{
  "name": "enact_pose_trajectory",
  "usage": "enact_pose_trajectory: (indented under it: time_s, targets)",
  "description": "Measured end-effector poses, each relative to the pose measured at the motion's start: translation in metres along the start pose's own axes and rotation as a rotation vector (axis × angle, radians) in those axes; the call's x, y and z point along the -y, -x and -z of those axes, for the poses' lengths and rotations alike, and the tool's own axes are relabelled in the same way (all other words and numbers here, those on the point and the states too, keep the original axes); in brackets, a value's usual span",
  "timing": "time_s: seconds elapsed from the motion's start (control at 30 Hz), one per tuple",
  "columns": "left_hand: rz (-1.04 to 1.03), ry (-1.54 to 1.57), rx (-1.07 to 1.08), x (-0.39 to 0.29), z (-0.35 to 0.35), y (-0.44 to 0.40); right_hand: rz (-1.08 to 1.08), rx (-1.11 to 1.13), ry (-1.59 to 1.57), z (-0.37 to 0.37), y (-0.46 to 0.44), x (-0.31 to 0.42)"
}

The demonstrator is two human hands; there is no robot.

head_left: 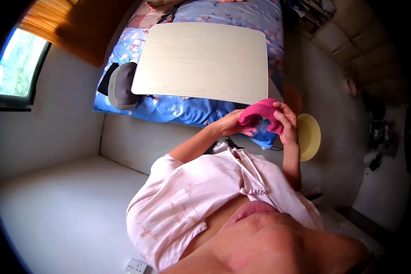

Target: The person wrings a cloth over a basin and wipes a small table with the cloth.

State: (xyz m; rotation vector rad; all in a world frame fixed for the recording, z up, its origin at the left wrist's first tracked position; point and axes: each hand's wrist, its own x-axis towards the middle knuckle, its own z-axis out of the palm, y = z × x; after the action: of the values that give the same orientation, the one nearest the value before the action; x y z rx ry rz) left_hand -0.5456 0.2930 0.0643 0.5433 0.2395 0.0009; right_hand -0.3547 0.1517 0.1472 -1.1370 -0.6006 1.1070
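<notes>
The pink cloth (260, 109) is between the two hands, near the corner of the pale table (201, 59). It seems light, soft and not fragile; its folded edges probably give good hold. The left hand (229, 123) curls around one side, the right hand (287, 124) grips the other with bent fingers.

Daylight reaches me from the window (19, 66) left of the tabletop (201, 59), its pane washed out to bluish white. The orange curtain (71, 23), also left of the tabletop, glows in part and browns into shadow nearer it. The tabletop looks pale and evenly lit; right of it everything dims and small details smear. My wide lens bows its edges, and farthest from it my view drops into black.
</notes>
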Motion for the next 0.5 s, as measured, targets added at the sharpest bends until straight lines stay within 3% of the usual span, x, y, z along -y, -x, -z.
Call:
enact_pose_trajectory:
  time_s: [0.03,0.1,0.3,0.37,0.43,0.5]
  targets:
    - [-0.011,-0.004,0.0,-0.004,0.003,0.002,0.019,0.005,0.037,0.005,-0.003,-0.001]
    - [-0.229,-0.212,-0.542,-0.003,0.012,0.014,-0.055,0.023,0.031,0.03,-0.002,-0.013]
    - [-0.522,-0.883,-0.794,-0.023,0.052,0.058,-0.246,0.223,0.296,0.029,-0.001,-0.077]
    - [-0.722,-1.283,-0.89,-0.036,0.031,0.068,-0.233,0.195,0.284,0.017,-0.001,-0.082]
    - [-0.793,-1.344,-0.895,-0.045,0.032,0.07,-0.047,0.114,0.365,0.012,-0.004,-0.082]
    - [-0.873,-1.398,-0.899,-0.053,0.028,0.069,-0.038,0.09,0.358,0.01,-0.004,-0.077]
